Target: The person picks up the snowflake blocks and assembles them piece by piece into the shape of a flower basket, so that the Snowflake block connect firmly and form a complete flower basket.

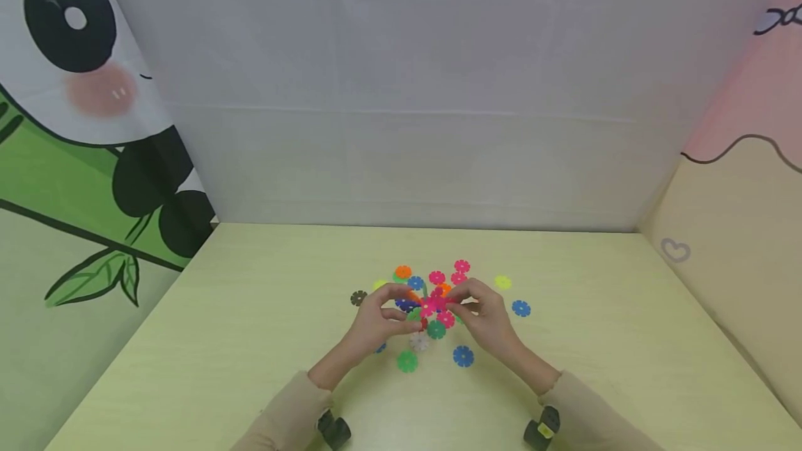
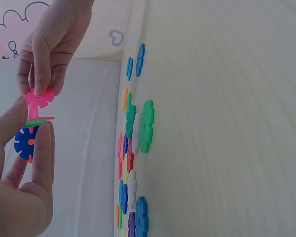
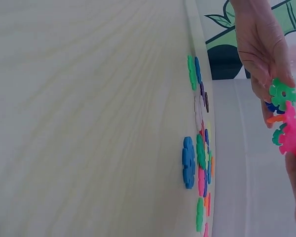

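Note:
Both hands are raised over the table, close together, with a small joined cluster of notched plastic snowflake discs between them. My left hand (image 1: 376, 322) pinches the cluster between thumb and fingers, at its green disc (image 3: 282, 94) and blue disc (image 2: 23, 142). Pink discs (image 3: 291, 136) and an orange disc (image 3: 275, 119) are slotted into the same cluster. With thumb and fingertips, my right hand (image 1: 490, 317) pinches a pink disc (image 2: 39, 98) at the other end, which stands against the rest of the cluster. Fingers cover part of the joints.
Loose snowflake discs lie spread on the pale table (image 1: 207, 367) under and around the hands. Nearest me are a green disc (image 1: 407, 361) and a blue disc (image 1: 463, 356). A yellow disc (image 1: 502, 282) and another blue disc (image 1: 521, 308) lie at right, a dark disc (image 1: 358, 298) at left.

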{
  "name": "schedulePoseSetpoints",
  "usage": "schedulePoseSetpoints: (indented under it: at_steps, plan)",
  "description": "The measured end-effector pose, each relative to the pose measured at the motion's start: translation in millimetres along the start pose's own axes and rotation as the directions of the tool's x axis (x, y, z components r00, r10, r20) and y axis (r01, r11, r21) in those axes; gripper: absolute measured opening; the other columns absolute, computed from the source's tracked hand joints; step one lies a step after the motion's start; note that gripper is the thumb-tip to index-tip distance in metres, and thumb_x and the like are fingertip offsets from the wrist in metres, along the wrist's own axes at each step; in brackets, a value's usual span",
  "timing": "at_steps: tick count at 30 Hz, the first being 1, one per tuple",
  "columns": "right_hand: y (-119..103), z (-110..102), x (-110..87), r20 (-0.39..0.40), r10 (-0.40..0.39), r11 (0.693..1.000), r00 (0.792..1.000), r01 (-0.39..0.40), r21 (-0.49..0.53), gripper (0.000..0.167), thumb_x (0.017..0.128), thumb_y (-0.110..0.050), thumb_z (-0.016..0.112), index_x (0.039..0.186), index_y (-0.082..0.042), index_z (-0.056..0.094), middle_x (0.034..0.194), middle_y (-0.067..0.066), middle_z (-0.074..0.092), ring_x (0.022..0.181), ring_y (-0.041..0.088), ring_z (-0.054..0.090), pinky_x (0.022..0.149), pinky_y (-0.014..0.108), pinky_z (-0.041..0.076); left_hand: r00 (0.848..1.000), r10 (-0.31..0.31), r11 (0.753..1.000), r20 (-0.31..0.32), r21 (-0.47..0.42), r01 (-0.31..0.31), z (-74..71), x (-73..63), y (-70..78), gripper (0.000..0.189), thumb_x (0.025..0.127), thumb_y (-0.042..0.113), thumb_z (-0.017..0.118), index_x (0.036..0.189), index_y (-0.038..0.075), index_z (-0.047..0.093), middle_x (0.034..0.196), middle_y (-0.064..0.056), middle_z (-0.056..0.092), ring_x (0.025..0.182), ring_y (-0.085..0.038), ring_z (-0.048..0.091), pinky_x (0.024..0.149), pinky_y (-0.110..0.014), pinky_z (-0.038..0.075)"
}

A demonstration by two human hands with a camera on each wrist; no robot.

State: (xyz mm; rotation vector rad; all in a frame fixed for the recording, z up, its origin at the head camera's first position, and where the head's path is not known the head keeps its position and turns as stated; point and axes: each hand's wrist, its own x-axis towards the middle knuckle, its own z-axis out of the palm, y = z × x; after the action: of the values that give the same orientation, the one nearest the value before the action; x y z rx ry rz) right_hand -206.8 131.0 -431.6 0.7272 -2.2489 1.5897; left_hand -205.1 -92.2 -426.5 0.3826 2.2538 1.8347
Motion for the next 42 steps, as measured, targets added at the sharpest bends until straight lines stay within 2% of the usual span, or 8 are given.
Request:
schedulePoseSetpoints:
  at_steps: [3,7,10,18,24,30,37,42]
  plan:
    - [-3,0,0.7,-0.003,0.12,0.991,0.993,-0.119,0.055,0.011,0.085,0.006,0.07,0.095,0.003,0.065,0.091,0.022,0.066,0.083,-0.004,0.06,0.072,0.015,0.057,1.0,-0.004,1.0,-0.002,-0.004,0.004,1.0,0.5,0.4,0.053,0.085,0.011,0.077,0.131,0.001,0.053,0.132,-0.023,0.055,0.093,-0.023,0.072,0.081,-0.027,0.06]
    - [-7,0,2.1,0.013,0.297,0.947,0.955,-0.296,0.127,0.013,0.087,0.003,0.069,0.099,0.007,0.064,0.097,0.026,0.066,0.084,-0.002,0.06,0.075,0.014,0.056,1.0,-0.004,1.0,0.006,-0.011,0.004,1.1,0.9,0.1,0.052,0.085,0.013,0.077,0.13,0.002,0.054,0.131,-0.022,0.056,0.093,-0.023,0.072,0.081,-0.028,0.061]
    - [-8,0,2.1,0.014,0.314,0.941,0.949,-0.313,0.129,0.014,0.087,0.003,0.069,0.099,0.007,0.064,0.098,0.026,0.065,0.084,-0.002,0.06,0.075,0.014,0.056,1.0,-0.001,1.0,0.015,-0.022,0.001,0.0,0.5,-0.6,0.053,0.086,0.014,0.076,0.131,0.001,0.053,0.132,-0.023,0.055,0.093,-0.024,0.072,0.081,-0.027,0.061]
    - [-8,1,1.0,-0.01,0.236,0.967,0.972,-0.233,0.103,0.013,0.086,0.005,0.069,0.097,0.005,0.064,0.094,0.024,0.065,0.084,-0.005,0.06,0.074,0.014,0.056,1.0,-0.01,0.999,0.013,-0.037,0.01,-0.9,0.4,-1.4,0.054,0.086,0.013,0.076,0.133,0.0,0.052,0.133,-0.023,0.054,0.09,-0.019,0.072,0.08,-0.025,0.06]
    - [-3,3,0.5,-0.013,0.092,0.996,0.996,-0.092,0.005,0.012,0.085,0.006,0.07,0.094,0.0,0.066,0.09,0.017,0.067,0.084,-0.005,0.059,0.071,0.016,0.058,1.0,0.007,1.0,0.014,-0.025,-0.006,1.5,0.1,2.7,0.056,0.086,0.012,0.076,0.133,-0.003,0.052,0.133,-0.026,0.055,0.091,-0.022,0.073,0.081,-0.027,0.06]
    - [-5,8,1.4,-0.078,-0.008,1.0,0.997,0.007,-0.011,0.013,0.083,0.008,0.071,0.091,-0.002,0.067,0.084,0.014,0.068,0.08,0.006,0.064,0.07,0.017,0.058,0.996,0.006,1.0,-0.092,-0.03,-0.009,8.9,0.2,6.8,0.053,0.084,0.008,0.077,0.13,-0.005,0.057,0.131,-0.025,0.06,0.084,-0.023,0.074,0.076,-0.024,0.06]
    - [-10,14,3.9,-0.1,-0.094,0.994,0.991,0.088,-0.064,0.016,0.081,0.01,0.073,0.089,-0.003,0.069,0.083,0.012,0.069,0.077,0.02,0.067,0.07,0.019,0.059,0.971,0.055,0.998,-0.232,0.01,-0.054,15.8,0.7,9.7,0.048,0.08,0.004,0.08,0.124,-0.003,0.063,0.124,-0.023,0.067,0.07,-0.013,0.067,0.062,-0.015,0.052]
    - [-9,10,3.9,-0.055,-0.054,0.998,0.997,0.052,-0.038,0.013,0.083,0.008,0.071,0.091,-0.002,0.068,0.085,0.013,0.068,0.08,0.011,0.065,0.07,0.019,0.059,0.984,0.08,0.996,-0.161,0.052,-0.073,10.6,1.6,7.1,0.058,0.081,0.009,0.08,0.134,0.002,0.056,0.128,-0.021,0.063,0.084,-0.019,0.069,0.069,-0.023,0.059]
